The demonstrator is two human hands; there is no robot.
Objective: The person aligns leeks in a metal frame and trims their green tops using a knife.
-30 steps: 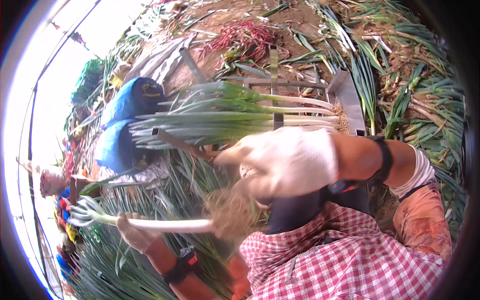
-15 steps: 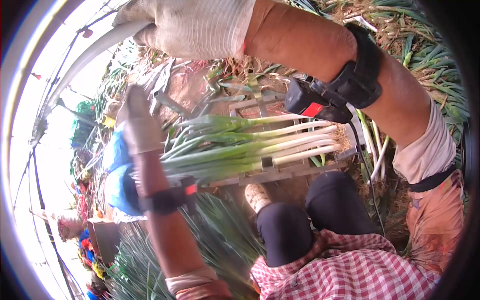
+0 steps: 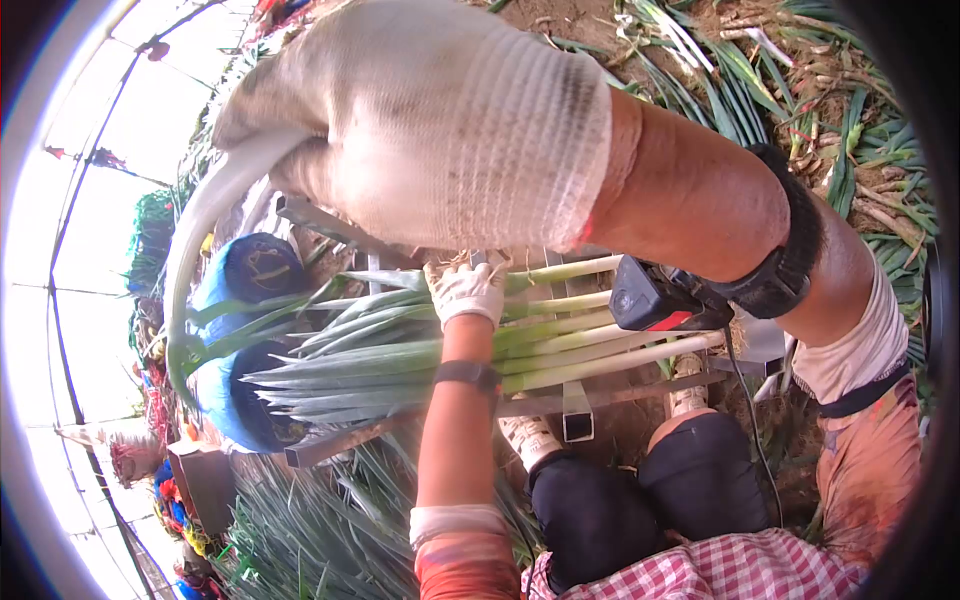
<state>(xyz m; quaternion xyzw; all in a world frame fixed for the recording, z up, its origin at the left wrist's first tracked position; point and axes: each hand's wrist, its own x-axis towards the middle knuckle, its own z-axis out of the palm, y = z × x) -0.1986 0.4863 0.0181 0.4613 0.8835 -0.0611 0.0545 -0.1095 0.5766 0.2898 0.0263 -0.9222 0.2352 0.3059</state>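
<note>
My right hand [image 3: 420, 120], in a dirty white knit glove, is closed close to the camera around a green onion [image 3: 205, 205]. The pale stalk curves down to a green tip on the left. Below, my left hand [image 3: 468, 290], also gloved, lies on a bundle of green onions [image 3: 390, 365], its fingers somewhat apart at the far edge. The bundle rests crosswise on a metal frame [image 3: 577, 410], white stalks to the right and leaves to the left. My right hand and forearm hide part of the area behind the bundle.
Blue rolls [image 3: 240, 345] stand beyond the leaf tips. More green onions [image 3: 310, 520] lie at lower left, and others [image 3: 735, 95] are spread on the soil at upper right. A cardboard box [image 3: 203, 480] is at left. A black device [image 3: 660, 297] hangs at my right wrist.
My left hand has moved right, from beside the blue rolls onto the bundle. My right hand, still holding the green onion, appears larger and lower. The view has shifted slightly.
</note>
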